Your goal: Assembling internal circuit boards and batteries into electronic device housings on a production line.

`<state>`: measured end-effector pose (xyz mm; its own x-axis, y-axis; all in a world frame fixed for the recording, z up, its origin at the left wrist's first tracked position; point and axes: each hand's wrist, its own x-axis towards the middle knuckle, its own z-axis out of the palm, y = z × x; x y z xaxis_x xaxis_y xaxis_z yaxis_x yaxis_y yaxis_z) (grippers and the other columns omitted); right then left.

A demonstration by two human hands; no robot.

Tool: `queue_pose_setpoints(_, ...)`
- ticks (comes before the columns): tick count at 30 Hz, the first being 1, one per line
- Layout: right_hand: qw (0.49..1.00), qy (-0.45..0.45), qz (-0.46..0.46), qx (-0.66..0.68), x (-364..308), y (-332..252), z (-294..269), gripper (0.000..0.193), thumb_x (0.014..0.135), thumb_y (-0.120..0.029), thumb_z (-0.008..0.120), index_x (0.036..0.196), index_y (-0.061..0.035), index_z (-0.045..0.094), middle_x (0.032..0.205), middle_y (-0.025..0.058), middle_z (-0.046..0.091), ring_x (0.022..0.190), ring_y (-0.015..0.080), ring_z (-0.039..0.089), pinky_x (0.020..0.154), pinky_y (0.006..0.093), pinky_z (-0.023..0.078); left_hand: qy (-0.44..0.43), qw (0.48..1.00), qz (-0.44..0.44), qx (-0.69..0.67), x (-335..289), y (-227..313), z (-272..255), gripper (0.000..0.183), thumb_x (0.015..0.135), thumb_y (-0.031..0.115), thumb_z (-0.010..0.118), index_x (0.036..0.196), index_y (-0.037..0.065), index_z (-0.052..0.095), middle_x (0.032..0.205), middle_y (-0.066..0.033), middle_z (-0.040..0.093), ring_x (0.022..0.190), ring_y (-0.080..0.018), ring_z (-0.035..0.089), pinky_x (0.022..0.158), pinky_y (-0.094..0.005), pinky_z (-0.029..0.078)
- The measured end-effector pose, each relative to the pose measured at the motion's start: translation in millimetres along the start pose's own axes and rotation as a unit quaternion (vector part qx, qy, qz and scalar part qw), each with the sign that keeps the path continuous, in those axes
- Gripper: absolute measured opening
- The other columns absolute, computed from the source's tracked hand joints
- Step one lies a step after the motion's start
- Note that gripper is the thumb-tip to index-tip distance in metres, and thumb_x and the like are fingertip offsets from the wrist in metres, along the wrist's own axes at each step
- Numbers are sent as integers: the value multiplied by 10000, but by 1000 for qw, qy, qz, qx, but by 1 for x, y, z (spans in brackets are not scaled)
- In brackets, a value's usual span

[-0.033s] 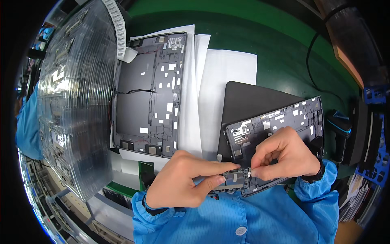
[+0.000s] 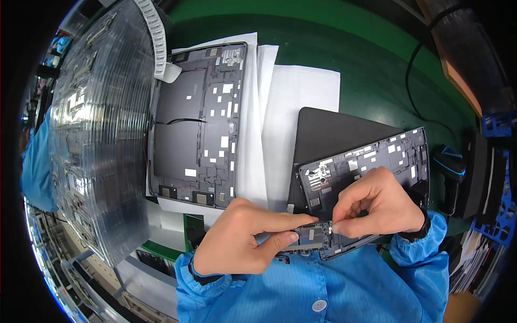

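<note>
My left hand (image 2: 242, 235) grips a small circuit board (image 2: 311, 234) between thumb and forefinger, close to the front of my blue smock. At the board's right end, the thumb and forefinger of my right hand (image 2: 377, 207) are pinched together on or against a tiny pale part; the fingertips mostly hide it. Beneath both hands lies a dark tablet back cover (image 2: 389, 153) with white stickers, tilted on the bench. Its lower part is covered by my hands and the board. A second dark tablet back cover (image 2: 180, 141) lies left of it, with a black cable across its inside.
A tall stack of clear plastic trays (image 2: 107, 140) stands at the left, a strip of labels (image 2: 159, 40) hanging over it. White paper sheets (image 2: 301, 89) and a black flat panel (image 2: 334, 134) lie on the green bench (image 2: 377, 75). A handheld scanner (image 2: 449, 164) sits at the right.
</note>
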<state>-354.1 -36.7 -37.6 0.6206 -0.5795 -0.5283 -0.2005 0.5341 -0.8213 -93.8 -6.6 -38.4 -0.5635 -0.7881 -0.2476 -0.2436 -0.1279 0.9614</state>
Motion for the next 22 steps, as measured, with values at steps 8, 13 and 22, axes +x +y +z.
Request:
queue_pose_setpoints(8,843,349,-303,-275,4,-4,10,161,874,-36,736,1012,48,726,935,120,742,836,201,725,747,294,560,119,961,-77,-240,-6,-6,34,559,990,-47,490,1499,63,287,1062,-78,676,911,-57,587,764,-209,456)
queue_pose_setpoints(13,913,365,-164,-75,-31,14,29,452,856,-20,759,1266,57,587,1066,104,693,896,124,660,780,251,538,113,935,35,-336,7,-27,91,764,933,-72,565,1558,83,156,1298,-190,573,1086,-210,612,974,-342,478)
queue_pose_setpoints(22,917,308,-245,63,-31,36,1,349,898,29,698,1230,62,598,1155,149,690,1042,197,680,922,312,561,-15,971,-8,-239,27,-49,108,1030,967,11,584,1559,168,-245,1592,-257,266,1303,-302,517,1037,-370,458)
